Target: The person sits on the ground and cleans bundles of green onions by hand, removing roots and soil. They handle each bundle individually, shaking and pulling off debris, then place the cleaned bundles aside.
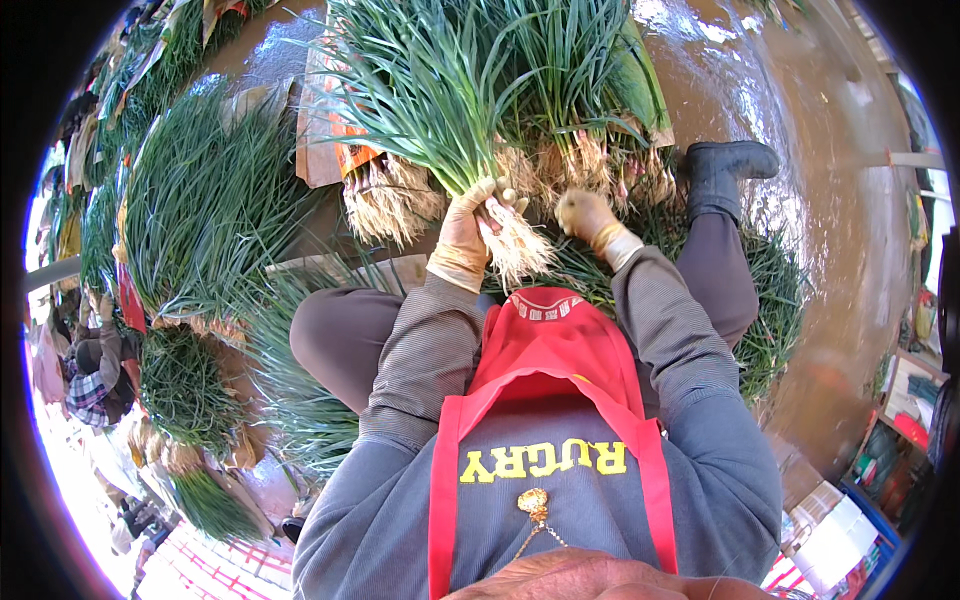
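Observation:
My left hand, in a thin stained glove, grips a bunch of leafy green garlic just above the roots. Its green leaves fan forward, and the pale roots hang towards me over the red apron. To the right my right hand, also gloved, is curled into a fist apart from that bunch; nothing shows in it. Just beyond this fist stand more rooted bundles with their leaves pointing away. Another root cluster lies beyond my left hand, partly wrapped in orange-printed sacking.
A large heap of green leaves lies to the left, with more leaves by my left knee. My right boot rests on wet brown floor. Another person is at the far left. Boxes stand at lower right.

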`<state>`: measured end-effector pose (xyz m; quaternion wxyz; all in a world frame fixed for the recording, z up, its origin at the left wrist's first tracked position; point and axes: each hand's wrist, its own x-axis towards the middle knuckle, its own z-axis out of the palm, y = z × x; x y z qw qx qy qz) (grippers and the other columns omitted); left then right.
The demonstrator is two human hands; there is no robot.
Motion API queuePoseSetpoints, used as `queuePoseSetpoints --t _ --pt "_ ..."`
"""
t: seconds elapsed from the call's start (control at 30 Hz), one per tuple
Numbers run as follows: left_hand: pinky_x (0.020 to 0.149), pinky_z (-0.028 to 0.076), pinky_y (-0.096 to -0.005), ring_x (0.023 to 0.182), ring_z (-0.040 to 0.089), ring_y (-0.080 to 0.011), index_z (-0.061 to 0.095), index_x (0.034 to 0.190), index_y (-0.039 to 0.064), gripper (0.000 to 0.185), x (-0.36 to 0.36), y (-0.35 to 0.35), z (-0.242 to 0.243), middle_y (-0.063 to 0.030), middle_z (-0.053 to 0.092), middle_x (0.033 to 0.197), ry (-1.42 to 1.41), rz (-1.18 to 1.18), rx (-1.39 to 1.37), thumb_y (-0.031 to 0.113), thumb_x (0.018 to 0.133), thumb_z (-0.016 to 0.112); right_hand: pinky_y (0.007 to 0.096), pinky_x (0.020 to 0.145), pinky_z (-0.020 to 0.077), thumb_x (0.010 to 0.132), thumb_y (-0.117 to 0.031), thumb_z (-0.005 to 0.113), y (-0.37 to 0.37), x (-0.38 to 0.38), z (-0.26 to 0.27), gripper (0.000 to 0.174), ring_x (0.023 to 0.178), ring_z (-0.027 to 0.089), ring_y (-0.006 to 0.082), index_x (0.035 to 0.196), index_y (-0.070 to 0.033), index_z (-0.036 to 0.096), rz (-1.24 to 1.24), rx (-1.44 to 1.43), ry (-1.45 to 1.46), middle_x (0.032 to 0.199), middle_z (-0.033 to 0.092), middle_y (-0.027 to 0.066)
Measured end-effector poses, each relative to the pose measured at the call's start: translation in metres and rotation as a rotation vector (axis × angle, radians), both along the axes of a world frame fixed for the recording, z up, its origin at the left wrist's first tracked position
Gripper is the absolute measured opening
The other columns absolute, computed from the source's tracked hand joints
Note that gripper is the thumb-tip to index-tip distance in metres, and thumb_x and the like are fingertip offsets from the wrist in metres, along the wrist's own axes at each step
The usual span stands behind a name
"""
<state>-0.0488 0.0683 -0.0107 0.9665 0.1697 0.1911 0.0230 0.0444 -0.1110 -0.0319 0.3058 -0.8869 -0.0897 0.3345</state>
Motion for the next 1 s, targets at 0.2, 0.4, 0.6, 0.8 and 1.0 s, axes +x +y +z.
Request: queuePoseSetpoints --t 0.2,0.4,0.6,0.8,1.0 --pt "0.07 0.05 -0.0316 0.067 0.056 -0.0172 0.056 0.095 0.0 0.021 -0.003 0.002 0.008 -0.0068 0.059 0.077 -0.042 -0.136 -0.226 0.018 0.083 0.06 0.0204 0.048 0.04 0.094 -0.028 0.048 0.067 0.006 0.036 0.028 0.057 0.051 0.0094 0.116 -0.013 0.053 -0.295 0.968 0.699 0.074 0.055 -0.0005" --pt "0.066 0.047 -0.0279 0.068 0.049 -0.0146 0.052 0.095 -0.003 0.024 -0.002 0.003 0.007 -0.005 0.053 0.074 -0.09 -0.211 -0.45 0.018 0.086 0.056 0.0229 0.037 0.0353 0.093 -0.022 0.048 0.09 -0.005 0.046 0.035 0.045 0.044 0.0096 0.127 -0.016 0.046 -0.53 1.221 0.901 0.065 0.051 -0.0006" --pt "0.061 0.053 -0.0356 0.063 0.06 -0.0188 0.057 0.09 -0.002 0.014 0.001 -0.001 0.005 -0.0095 0.061 0.075 0.201 -0.074 0.02 0.008 0.081 0.059 0.0354 0.061 0.0493 0.08 -0.02 0.057 0.068 -0.003 0.008 0.018 0.07 0.061 0.025 0.092 -0.006 0.057 -0.064 0.301 -0.227 0.073 0.063 0.0131" --pt "0.048 0.049 -0.0242 0.056 0.059 -0.0149 0.06 0.087 -0.004 0.01 0.004 -0.006 0.003 -0.0096 0.062 0.069 0.302 -0.098 0.291 0.004 0.082 0.058 0.0354 0.064 0.0471 0.079 -0.024 0.062 0.019 0.008 -0.005 0.019 0.071 0.062 0.0257 0.083 -0.005 0.06 0.04 -0.099 -0.163 0.078 0.064 0.0148" --pt "0.041 0.043 -0.0212 0.051 0.055 -0.0117 0.061 0.087 0.0 0.009 0.005 -0.013 0.004 -0.0064 0.061 0.066 0.355 -0.067 0.441 0.0 0.078 0.063 0.0238 0.069 0.045 0.081 -0.017 0.064 0.052 0.01 0.012 0.021 0.075 0.057 0.012 0.096 -0.001 0.06 -0.321 0.867 0.255 0.084 0.062 0.0034"
